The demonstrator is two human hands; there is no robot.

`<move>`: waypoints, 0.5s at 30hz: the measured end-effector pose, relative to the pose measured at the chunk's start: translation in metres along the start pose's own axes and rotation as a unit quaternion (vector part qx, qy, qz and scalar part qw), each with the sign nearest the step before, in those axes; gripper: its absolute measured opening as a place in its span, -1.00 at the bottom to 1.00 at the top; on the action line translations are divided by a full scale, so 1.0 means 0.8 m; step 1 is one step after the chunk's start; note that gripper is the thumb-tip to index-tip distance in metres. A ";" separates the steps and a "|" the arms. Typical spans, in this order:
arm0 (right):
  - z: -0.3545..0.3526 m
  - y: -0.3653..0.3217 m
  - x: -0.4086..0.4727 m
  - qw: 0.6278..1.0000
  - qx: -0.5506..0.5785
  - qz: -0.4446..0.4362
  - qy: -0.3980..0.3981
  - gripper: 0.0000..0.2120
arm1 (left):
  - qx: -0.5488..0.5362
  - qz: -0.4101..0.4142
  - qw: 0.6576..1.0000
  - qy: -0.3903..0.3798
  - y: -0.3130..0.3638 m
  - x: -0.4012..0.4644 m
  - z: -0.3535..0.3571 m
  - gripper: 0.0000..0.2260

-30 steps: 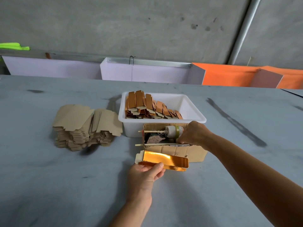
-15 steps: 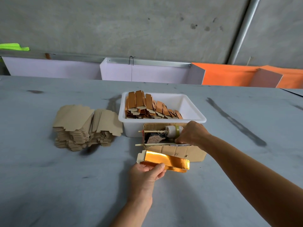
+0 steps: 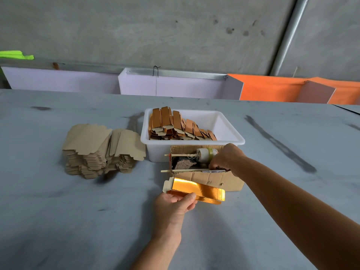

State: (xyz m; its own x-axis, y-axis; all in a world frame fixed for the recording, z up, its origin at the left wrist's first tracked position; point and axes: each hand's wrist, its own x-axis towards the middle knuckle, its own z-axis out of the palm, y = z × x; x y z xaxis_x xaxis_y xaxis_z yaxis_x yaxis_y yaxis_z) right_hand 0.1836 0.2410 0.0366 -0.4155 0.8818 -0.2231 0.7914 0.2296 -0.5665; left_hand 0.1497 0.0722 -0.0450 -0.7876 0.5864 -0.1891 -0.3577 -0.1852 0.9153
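two hands work over the worktop (image 3: 78, 211); nearest, the left hand (image 3: 174, 204) pinches a gold box (image 3: 200, 189) by its near edge; just beyond, the right hand (image 3: 227, 158) curls its fingers down into a cardboard box (image 3: 206, 178), their hold hidden; farther back stands a white tub (image 3: 230, 133).

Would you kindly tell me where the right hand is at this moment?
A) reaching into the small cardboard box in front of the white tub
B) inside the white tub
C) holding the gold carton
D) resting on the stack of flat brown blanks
A: the right hand dips into the cardboard box in front of the white tub, while the left hand grips the gold carton.
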 end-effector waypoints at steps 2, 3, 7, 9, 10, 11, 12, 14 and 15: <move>-0.001 -0.002 0.000 1.000 0.015 0.011 -0.011 -0.64 | 0.001 -0.002 1.000 0.003 0.000 0.000 0.000 -0.90; -0.003 -0.003 -0.001 0.999 0.022 0.017 -0.021 -0.64 | 0.003 -0.002 1.000 0.004 0.001 0.000 0.000 -0.90; -0.010 -0.006 -0.003 0.997 0.038 0.035 -0.061 -0.75 | 0.004 -0.003 1.000 0.000 0.001 -0.001 0.001 -0.89; -0.016 -0.008 -0.005 0.995 0.042 0.038 -0.078 -0.78 | 0.004 -0.003 1.000 0.001 0.002 -0.001 0.001 -0.88; -0.018 -0.009 -0.006 0.995 0.046 0.041 -0.084 -0.79 | 0.002 -0.004 1.000 0.002 0.002 -0.001 0.001 -0.88; -0.021 -0.009 -0.006 0.994 0.051 0.046 -0.089 -0.80 | 0.000 -0.005 1.000 0.003 0.002 -0.001 0.001 -0.88; -0.024 -0.010 -0.007 0.993 0.055 0.052 -0.093 -0.81 | -0.001 -0.005 1.000 0.003 0.003 -0.001 0.001 -0.88; -0.029 -0.011 -0.007 0.992 0.060 0.059 -0.095 -0.81 | -0.001 -0.005 1.000 0.003 0.003 -0.002 0.001 -0.88; -0.031 -0.011 -0.007 0.992 0.061 0.060 -0.094 -0.81 | 0.000 -0.005 1.000 0.003 0.003 -0.002 0.001 -0.88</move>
State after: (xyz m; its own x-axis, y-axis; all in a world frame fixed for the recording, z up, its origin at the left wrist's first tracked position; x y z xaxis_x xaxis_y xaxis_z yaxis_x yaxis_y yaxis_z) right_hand 0.1902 0.2444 0.0627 -0.4070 0.8047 -0.4322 0.7847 0.0659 -0.6164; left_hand 0.1504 0.0717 -0.0420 -0.7867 0.5839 -0.2005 -0.3661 -0.1797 0.9130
